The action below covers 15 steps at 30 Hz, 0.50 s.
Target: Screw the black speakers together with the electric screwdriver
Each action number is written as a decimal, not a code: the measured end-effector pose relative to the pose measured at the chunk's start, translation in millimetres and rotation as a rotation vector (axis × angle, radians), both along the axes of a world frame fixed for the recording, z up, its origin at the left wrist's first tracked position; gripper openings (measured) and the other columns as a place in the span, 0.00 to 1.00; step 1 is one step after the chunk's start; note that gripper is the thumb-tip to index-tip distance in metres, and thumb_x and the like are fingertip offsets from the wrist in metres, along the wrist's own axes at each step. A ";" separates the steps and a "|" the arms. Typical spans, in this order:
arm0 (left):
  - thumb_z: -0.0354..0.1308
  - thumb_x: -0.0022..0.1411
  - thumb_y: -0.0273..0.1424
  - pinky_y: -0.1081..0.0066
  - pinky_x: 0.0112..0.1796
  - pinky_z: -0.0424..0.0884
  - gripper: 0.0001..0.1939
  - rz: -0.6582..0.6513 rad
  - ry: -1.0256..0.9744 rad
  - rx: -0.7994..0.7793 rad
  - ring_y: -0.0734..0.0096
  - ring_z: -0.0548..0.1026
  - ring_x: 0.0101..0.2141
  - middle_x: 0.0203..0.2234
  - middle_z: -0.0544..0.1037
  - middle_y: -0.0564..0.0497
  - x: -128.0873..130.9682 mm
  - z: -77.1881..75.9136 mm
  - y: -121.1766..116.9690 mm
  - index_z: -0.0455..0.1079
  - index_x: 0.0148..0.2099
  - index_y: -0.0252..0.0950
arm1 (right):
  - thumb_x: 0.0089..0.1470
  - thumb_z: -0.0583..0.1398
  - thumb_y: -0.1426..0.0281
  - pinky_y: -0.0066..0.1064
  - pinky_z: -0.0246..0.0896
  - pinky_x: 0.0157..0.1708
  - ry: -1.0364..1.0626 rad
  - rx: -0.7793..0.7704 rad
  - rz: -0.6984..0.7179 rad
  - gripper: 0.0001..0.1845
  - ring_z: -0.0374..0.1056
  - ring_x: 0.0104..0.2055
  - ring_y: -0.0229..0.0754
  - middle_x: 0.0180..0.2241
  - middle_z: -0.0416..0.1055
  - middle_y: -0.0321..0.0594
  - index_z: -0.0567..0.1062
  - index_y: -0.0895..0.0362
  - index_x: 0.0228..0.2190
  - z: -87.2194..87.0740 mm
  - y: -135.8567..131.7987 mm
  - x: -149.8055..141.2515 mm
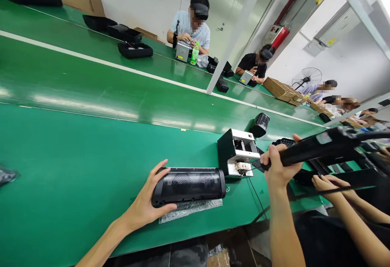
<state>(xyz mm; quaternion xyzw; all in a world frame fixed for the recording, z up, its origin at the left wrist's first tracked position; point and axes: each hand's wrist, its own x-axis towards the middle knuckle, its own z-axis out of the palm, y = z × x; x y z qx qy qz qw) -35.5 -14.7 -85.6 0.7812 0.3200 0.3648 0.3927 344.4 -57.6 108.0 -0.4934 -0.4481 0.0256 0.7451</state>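
My left hand [149, 202] grips the near left end of a black cylindrical speaker [189, 186] that lies on its side on the green table, on top of a clear plastic bag [195, 207]. My right hand [276, 165] is raised and closed around the handle of a black electric screwdriver [310, 148] held nearly level, pointing right. Between the two hands stands a small black and silver metal box [236, 153], touching the speaker's right end.
A co-worker's hands [327, 184] work at my right over black parts. A black cylindrical part [259, 125] lies behind the box. Across the green conveyor [91, 80] sit several people with boxes, black trays [134, 50] and a green bottle [194, 54]. A white post [234, 35] rises mid-table.
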 end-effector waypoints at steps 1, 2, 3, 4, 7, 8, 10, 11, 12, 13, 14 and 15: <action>0.68 0.77 0.51 0.41 0.70 0.74 0.41 0.003 0.002 0.005 0.36 0.63 0.78 0.83 0.52 0.36 0.1 -1.2 -0.1 0.54 0.81 0.52 | 0.55 0.78 0.67 0.28 0.62 0.17 0.011 -0.012 0.008 0.36 0.58 0.13 0.35 0.22 0.70 0.17 0.69 0.48 0.58 -3.4 3.9 4.6; 0.67 0.77 0.52 0.42 0.70 0.74 0.40 0.004 0.000 0.012 0.36 0.63 0.78 0.83 0.52 0.36 0.2 -2.3 -0.3 0.55 0.80 0.51 | 0.54 0.79 0.67 0.27 0.62 0.17 0.023 -0.028 0.020 0.36 0.58 0.13 0.34 0.21 0.69 0.16 0.69 0.48 0.58 -6.6 5.2 7.5; 0.68 0.77 0.52 0.42 0.70 0.73 0.40 0.004 -0.004 0.018 0.36 0.62 0.78 0.83 0.52 0.36 0.4 -3.2 -0.5 0.55 0.80 0.51 | 0.54 0.79 0.67 0.27 0.62 0.17 0.034 -0.050 0.035 0.36 0.57 0.13 0.34 0.21 0.68 0.16 0.69 0.48 0.57 -9.3 4.0 8.2; 0.68 0.77 0.51 0.41 0.70 0.73 0.40 0.005 -0.009 0.019 0.36 0.62 0.78 0.83 0.52 0.37 0.6 -4.0 -0.7 0.56 0.80 0.51 | 0.53 0.79 0.67 0.27 0.61 0.17 0.046 -0.080 0.051 0.36 0.57 0.13 0.34 0.21 0.68 0.16 0.70 0.48 0.57 -11.3 0.3 6.6; 0.71 0.74 0.49 0.39 0.70 0.73 0.41 0.018 -0.024 -0.011 0.33 0.63 0.78 0.83 0.52 0.37 1.7 -6.2 -1.0 0.57 0.80 0.52 | 0.55 0.78 0.69 0.27 0.60 0.16 0.099 -0.180 0.101 0.32 0.57 0.13 0.34 0.20 0.66 0.18 0.74 0.48 0.57 -10.2 -22.6 -11.7; 0.73 0.73 0.48 0.38 0.69 0.74 0.42 0.016 -0.030 -0.019 0.31 0.63 0.78 0.83 0.53 0.37 2.1 -6.6 -0.9 0.57 0.80 0.52 | 0.56 0.78 0.69 0.27 0.60 0.16 0.121 -0.196 0.112 0.31 0.56 0.14 0.34 0.21 0.66 0.18 0.74 0.47 0.57 -7.1 -32.8 -21.0; 0.75 0.71 0.46 0.36 0.70 0.72 0.44 0.001 -0.058 -0.016 0.29 0.62 0.77 0.82 0.53 0.36 3.0 -6.0 -0.3 0.58 0.80 0.53 | 0.58 0.75 0.70 0.28 0.60 0.16 0.162 -0.175 0.135 0.31 0.55 0.14 0.34 0.21 0.64 0.18 0.74 0.43 0.59 1.7 -54.6 -41.1; 0.76 0.70 0.46 0.35 0.71 0.71 0.44 -0.011 -0.081 -0.007 0.29 0.62 0.78 0.82 0.53 0.36 3.5 -5.0 0.2 0.58 0.79 0.52 | 0.59 0.74 0.71 0.29 0.58 0.16 0.177 -0.146 0.162 0.29 0.53 0.13 0.34 0.22 0.64 0.19 0.75 0.41 0.58 6.5 -65.1 -50.8; 0.76 0.71 0.45 0.33 0.71 0.69 0.44 -0.023 -0.106 0.002 0.29 0.61 0.78 0.82 0.53 0.35 4.1 -3.8 0.8 0.58 0.79 0.52 | 0.61 0.72 0.71 0.31 0.55 0.15 0.181 -0.125 0.191 0.27 0.51 0.12 0.35 0.21 0.62 0.20 0.75 0.39 0.57 10.8 -74.7 -59.8; 0.75 0.71 0.45 0.32 0.72 0.67 0.44 -0.033 -0.126 0.009 0.29 0.60 0.78 0.81 0.53 0.34 4.7 -2.6 1.4 0.58 0.79 0.51 | 0.62 0.71 0.70 0.33 0.53 0.14 0.178 -0.116 0.222 0.24 0.48 0.11 0.35 0.21 0.60 0.20 0.76 0.38 0.55 13.8 -82.9 -68.2; 0.75 0.71 0.45 0.31 0.72 0.67 0.44 -0.041 -0.139 0.014 0.29 0.60 0.78 0.81 0.53 0.33 5.3 -1.6 2.0 0.57 0.79 0.51 | 0.65 0.70 0.68 0.34 0.50 0.12 0.172 -0.122 0.252 0.20 0.44 0.10 0.36 0.19 0.56 0.20 0.76 0.37 0.54 15.2 -89.2 -76.2; 0.76 0.70 0.46 0.31 0.72 0.66 0.45 -0.047 -0.142 0.019 0.29 0.60 0.78 0.81 0.53 0.32 6.0 -1.0 2.7 0.57 0.79 0.51 | 0.67 0.69 0.62 0.36 0.47 0.11 0.168 -0.151 0.285 0.15 0.40 0.10 0.36 0.18 0.51 0.20 0.77 0.35 0.52 15.0 -93.3 -84.5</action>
